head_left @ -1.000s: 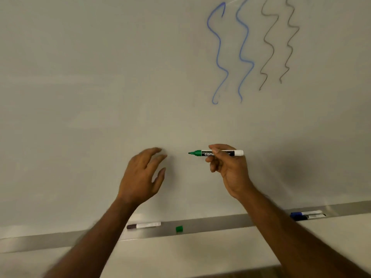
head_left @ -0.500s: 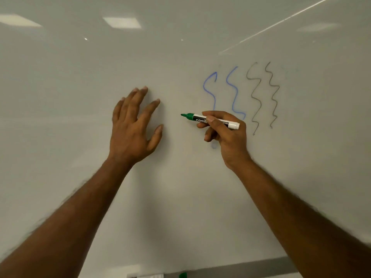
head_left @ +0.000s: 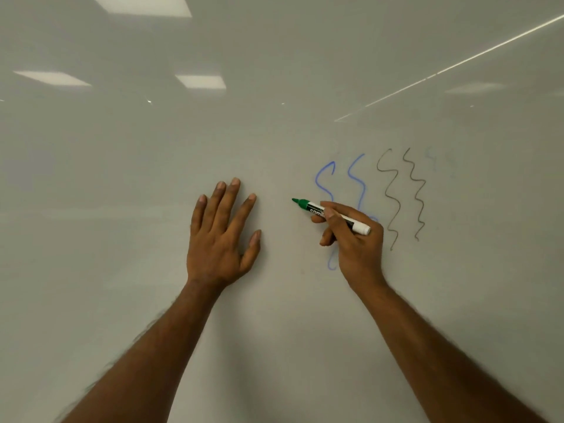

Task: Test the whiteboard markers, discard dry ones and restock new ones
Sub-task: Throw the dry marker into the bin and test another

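My right hand (head_left: 355,242) grips an uncapped green whiteboard marker (head_left: 331,212), its green tip pointing left at the whiteboard (head_left: 122,178), just left of the blue lines. Flat against the board to the left lies my left hand (head_left: 221,236), fingers straight and spread, holding nothing. Two wavy blue lines (head_left: 357,178) and two wavy dark lines (head_left: 415,190) are drawn on the board right of the marker; my right hand covers part of the blue ones.
Ceiling lights (head_left: 201,81) reflect in the glossy board above the hands. A bright reflected streak (head_left: 442,71) crosses the upper right. The marker tray is out of view.
Both hands rose up the board to the level of the wavy lines. My left hand flattened against the board. The view tilted up, so the tray with its markers dropped out of sight.
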